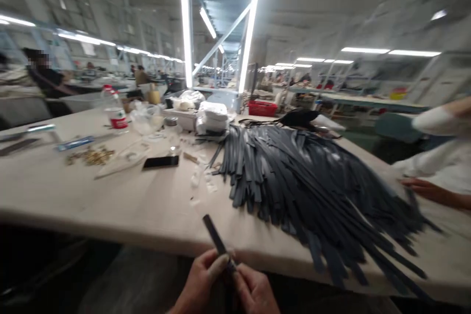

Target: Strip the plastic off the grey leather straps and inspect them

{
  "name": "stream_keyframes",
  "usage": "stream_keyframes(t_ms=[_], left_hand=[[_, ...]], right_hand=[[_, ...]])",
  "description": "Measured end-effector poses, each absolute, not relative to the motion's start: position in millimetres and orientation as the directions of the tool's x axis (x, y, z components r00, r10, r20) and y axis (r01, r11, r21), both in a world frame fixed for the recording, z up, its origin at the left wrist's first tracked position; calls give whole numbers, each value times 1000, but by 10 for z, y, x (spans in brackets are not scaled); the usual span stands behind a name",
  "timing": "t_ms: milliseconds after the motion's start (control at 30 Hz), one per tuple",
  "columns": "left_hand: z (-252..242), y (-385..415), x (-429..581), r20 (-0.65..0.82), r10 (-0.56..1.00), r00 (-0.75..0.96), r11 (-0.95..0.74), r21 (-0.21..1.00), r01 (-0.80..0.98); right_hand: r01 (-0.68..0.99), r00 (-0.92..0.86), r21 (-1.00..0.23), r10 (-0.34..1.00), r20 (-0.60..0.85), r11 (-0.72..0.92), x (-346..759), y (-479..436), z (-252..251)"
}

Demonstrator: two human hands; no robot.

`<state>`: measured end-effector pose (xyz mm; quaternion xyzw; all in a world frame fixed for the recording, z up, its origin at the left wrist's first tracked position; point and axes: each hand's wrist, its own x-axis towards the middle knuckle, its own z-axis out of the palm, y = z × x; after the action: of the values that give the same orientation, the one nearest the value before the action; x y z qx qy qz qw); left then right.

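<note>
Right, down at six o'clock, just off the table's near edge, two hands meet on one dark strip (216, 238). The left hand (200, 282) has its fingers curled, thumb laid along the strip's lower end and pinching it. The right hand (254, 293) is closed against it from the other side, gripping the same end, and the strip's free end slants up toward eleven o'clock over the table (110, 201). Out at two o'clock from the hands lies one big heap of matching dark strips (301, 181), fanned across the tabletop, far too many to count. At three o'clock one co-worker's hand (423, 189), white sleeve above it, rests flat at the heap's far side. Over toward ten o'clock there's one black phone (161, 162) lying flat, one scatter of small brass pieces (91, 156) beyond it, and one plastic bottle (116, 113) with a red label standing upright. At twelve o'clock sit one white stack (212, 112) and one red basket (263, 108).
</note>
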<state>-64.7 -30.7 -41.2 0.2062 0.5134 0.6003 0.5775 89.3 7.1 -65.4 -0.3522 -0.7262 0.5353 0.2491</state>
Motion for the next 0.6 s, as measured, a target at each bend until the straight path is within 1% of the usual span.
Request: stream_keyframes(t_ms=[67, 133, 200, 300, 400, 533, 600], left_hand=[[-417, -259, -759, -291, 905, -310, 60, 809, -585], [-415, -223, -820, -289, 881, -375, -13, 777, -630], [-415, -219, -804, -315, 873, -372, -6, 756, -655], [-415, -264, -706, -341, 895, -286, 66, 738, -671], [-402, -290, -684, -317, 918, -237, 93, 755, -649], [-365, -237, -812, -286, 895, -341, -21, 738, -675], [-357, -220, -848, -294, 885, -362, -33, 736, -677]], right_hand=[[263, -611, -954, 790, -47, 147, 905, 53, -686], [303, -618, -947, 778, -114, 102, 932, 33, -670], [336, -630, -933, 767, -121, 129, 942, 34, -621], [355, -634, -911, 770, -71, 209, 928, 66, -565], [347, -629, -915, 775, -63, 207, 929, 86, -582], [351, -636, -915, 768, -77, 199, 951, 64, -633], [352, -639, -917, 765, -87, 190, 938, 53, -626]])
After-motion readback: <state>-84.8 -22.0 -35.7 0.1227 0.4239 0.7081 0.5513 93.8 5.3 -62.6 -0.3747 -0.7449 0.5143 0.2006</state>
